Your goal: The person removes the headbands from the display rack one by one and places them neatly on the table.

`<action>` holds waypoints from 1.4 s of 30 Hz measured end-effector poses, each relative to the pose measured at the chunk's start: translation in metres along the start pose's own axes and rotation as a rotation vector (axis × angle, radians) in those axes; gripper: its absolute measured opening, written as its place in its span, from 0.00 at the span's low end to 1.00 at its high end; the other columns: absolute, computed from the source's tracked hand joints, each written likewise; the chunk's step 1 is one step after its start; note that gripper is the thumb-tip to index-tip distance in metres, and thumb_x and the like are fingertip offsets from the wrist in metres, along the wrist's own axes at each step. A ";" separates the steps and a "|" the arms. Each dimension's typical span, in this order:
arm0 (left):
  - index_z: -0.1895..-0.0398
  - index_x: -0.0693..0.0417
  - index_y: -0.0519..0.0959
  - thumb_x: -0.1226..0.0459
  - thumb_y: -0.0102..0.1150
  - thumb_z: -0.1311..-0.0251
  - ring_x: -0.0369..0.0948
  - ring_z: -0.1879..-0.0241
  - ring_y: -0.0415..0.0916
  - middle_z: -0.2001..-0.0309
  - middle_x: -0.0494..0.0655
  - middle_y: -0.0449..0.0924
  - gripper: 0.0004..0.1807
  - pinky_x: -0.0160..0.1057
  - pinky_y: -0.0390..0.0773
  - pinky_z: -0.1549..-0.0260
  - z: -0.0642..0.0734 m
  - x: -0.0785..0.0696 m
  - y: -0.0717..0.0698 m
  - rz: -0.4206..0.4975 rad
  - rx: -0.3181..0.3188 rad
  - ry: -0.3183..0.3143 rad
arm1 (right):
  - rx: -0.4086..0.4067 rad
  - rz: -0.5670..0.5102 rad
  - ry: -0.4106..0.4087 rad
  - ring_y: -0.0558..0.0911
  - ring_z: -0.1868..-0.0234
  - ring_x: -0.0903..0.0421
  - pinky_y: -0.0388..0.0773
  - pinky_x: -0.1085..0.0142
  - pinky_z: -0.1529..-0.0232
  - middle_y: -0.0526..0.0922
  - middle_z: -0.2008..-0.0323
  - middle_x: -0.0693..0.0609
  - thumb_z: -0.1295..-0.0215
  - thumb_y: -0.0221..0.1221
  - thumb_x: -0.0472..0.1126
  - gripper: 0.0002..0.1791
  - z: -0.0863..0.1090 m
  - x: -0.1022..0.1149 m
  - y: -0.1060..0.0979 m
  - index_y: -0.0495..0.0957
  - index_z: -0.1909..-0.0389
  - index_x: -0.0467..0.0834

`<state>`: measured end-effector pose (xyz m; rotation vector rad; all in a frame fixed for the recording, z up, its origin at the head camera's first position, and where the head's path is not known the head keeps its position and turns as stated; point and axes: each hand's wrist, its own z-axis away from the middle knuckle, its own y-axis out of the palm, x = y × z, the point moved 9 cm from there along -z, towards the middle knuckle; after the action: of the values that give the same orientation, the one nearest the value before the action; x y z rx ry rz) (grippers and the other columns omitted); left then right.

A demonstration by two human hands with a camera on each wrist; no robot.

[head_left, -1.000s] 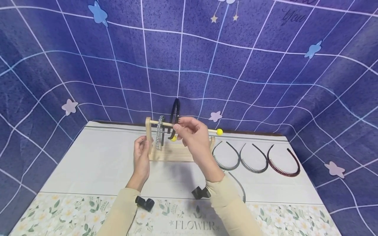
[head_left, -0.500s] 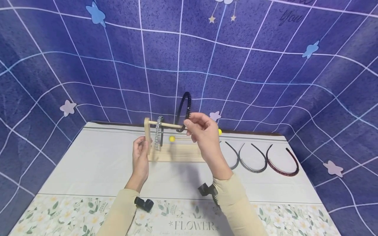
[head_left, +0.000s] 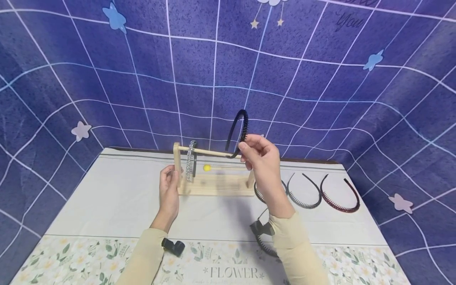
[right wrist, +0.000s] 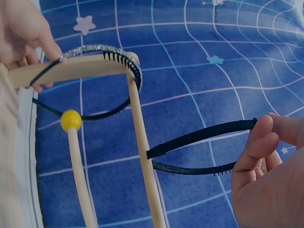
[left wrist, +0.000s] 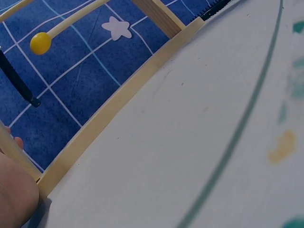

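My left hand (head_left: 169, 196) grips the left post (head_left: 177, 160) of a wooden display rack, thumb on the near side. A silver, sparkling toothed headband (head_left: 190, 162) hangs on the rack's upper rod (head_left: 208, 152) close to that post. With thumb and fingers, my right hand (head_left: 265, 166) pinches a black toothed headband (head_left: 245, 122), held raised at the rod's right part. In the right wrist view, the black headband (right wrist: 204, 134) points its ends at the rod (right wrist: 140, 118), right beside it. A yellow ball (right wrist: 71, 120) tips a second, lower rod.
To the right lie a grey toothed headband (head_left: 304, 205) and a dark red one (head_left: 340, 208). Another dark headband (head_left: 260, 194) is partly behind my right forearm, and one more (head_left: 265, 249) lies nearer. A blue grid-patterned cloth (head_left: 285, 79) rises behind the table (head_left: 107, 198).
My right hand has moved right along the upper rod with the black headband, away from the silver one. My left hand stays on the post.
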<state>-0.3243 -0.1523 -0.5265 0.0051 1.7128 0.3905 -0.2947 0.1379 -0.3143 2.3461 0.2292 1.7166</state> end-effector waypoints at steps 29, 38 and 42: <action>0.27 0.43 0.67 0.53 0.44 0.10 0.48 0.20 0.67 0.21 0.60 0.68 0.17 0.40 0.62 0.17 -0.001 0.001 -0.002 0.028 -0.004 -0.001 | -0.138 0.011 -0.089 0.79 0.78 0.62 0.68 0.74 0.80 0.84 0.70 0.56 0.29 0.63 0.22 0.15 0.007 0.029 -0.086 0.87 0.61 0.46; 0.27 0.44 0.66 0.53 0.44 0.10 0.51 0.19 0.66 0.21 0.64 0.66 0.18 0.41 0.62 0.17 -0.001 0.002 -0.001 0.022 0.006 0.008 | -0.152 0.068 -0.091 0.79 0.78 0.61 0.69 0.74 0.81 0.83 0.71 0.54 0.28 0.62 0.19 0.15 0.017 0.032 -0.114 0.86 0.60 0.43; 0.26 0.43 0.66 0.53 0.44 0.10 0.51 0.19 0.66 0.21 0.62 0.66 0.18 0.41 0.62 0.17 -0.001 0.002 -0.001 0.018 0.011 0.011 | -0.145 0.144 -0.059 0.79 0.78 0.61 0.71 0.74 0.80 0.84 0.70 0.54 0.27 0.63 0.19 0.14 0.023 0.029 -0.127 0.86 0.59 0.42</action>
<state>-0.3250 -0.1526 -0.5281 0.0268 1.7268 0.3946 -0.2634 0.2655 -0.3293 2.3521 -0.0736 1.6610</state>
